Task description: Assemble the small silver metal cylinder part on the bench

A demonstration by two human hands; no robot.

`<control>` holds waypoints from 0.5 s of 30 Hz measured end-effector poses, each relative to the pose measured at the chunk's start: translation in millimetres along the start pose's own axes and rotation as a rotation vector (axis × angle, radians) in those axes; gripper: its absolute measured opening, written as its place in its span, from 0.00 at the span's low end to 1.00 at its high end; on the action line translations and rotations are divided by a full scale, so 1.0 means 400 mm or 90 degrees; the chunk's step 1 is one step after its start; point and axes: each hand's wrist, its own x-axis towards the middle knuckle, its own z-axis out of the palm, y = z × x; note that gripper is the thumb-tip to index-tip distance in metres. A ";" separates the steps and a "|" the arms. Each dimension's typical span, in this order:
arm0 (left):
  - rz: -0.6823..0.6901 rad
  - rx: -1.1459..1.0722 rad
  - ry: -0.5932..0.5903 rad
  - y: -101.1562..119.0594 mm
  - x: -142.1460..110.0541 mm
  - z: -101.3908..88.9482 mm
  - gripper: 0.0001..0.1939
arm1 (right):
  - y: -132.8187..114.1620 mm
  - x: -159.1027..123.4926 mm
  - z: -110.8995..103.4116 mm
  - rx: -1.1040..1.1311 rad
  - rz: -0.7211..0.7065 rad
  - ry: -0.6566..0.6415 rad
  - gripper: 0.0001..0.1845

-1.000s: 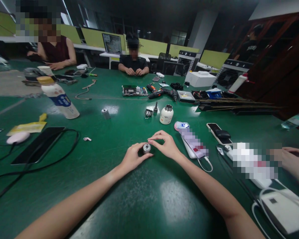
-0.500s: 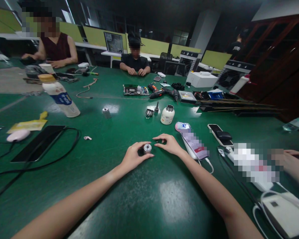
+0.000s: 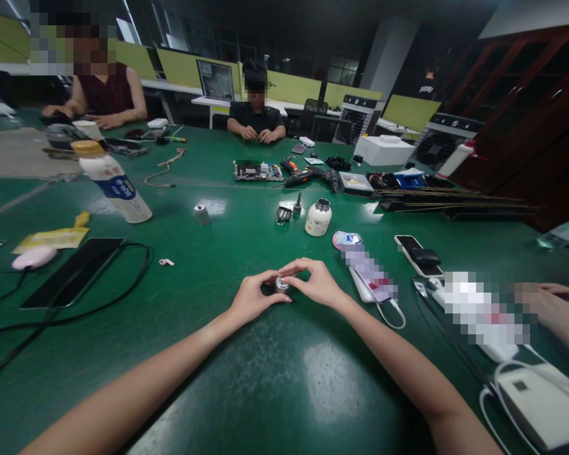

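Left hand grasping metal cylinder; right hand, grip unclear. Open jar, contents hidden.

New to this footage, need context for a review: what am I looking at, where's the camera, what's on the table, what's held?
No machine here: a person works bare-handed. Every picture comes from one camera worn on their head, looking forward and down. The left hand curls around a small metal cylinder on the green table. The right hand has its fingertips at the cylinder's top; whether they pinch anything is too small to tell. Also on the table: another grey cylinder, an open cream bottle, a circuit board, a tablet-like slab and a bottle with an orange cap. Other people sit around.
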 end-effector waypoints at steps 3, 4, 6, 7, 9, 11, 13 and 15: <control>0.002 0.002 0.000 0.002 0.000 0.000 0.24 | -0.006 -0.005 0.003 -0.071 -0.010 0.025 0.07; 0.002 0.004 0.001 0.003 0.000 -0.001 0.24 | -0.007 -0.005 0.004 -0.081 -0.013 0.037 0.06; 0.003 0.007 0.001 0.003 0.000 -0.001 0.24 | -0.008 -0.006 0.007 -0.091 -0.020 0.045 0.06; 0.004 0.007 -0.001 0.003 0.000 -0.001 0.24 | -0.008 -0.005 0.009 -0.092 -0.022 0.038 0.06; 0.006 0.004 -0.008 0.002 0.000 -0.001 0.24 | -0.009 -0.005 0.011 -0.092 -0.021 0.015 0.06; 0.011 0.001 -0.014 0.001 0.000 0.000 0.24 | -0.012 -0.004 0.006 -0.101 -0.016 0.003 0.06; 0.011 0.002 -0.015 0.002 0.000 0.001 0.24 | -0.019 -0.002 -0.007 -0.121 -0.003 0.023 0.07; 0.009 0.004 -0.012 0.003 0.001 0.001 0.24 | -0.030 0.000 -0.025 -0.129 0.015 0.062 0.10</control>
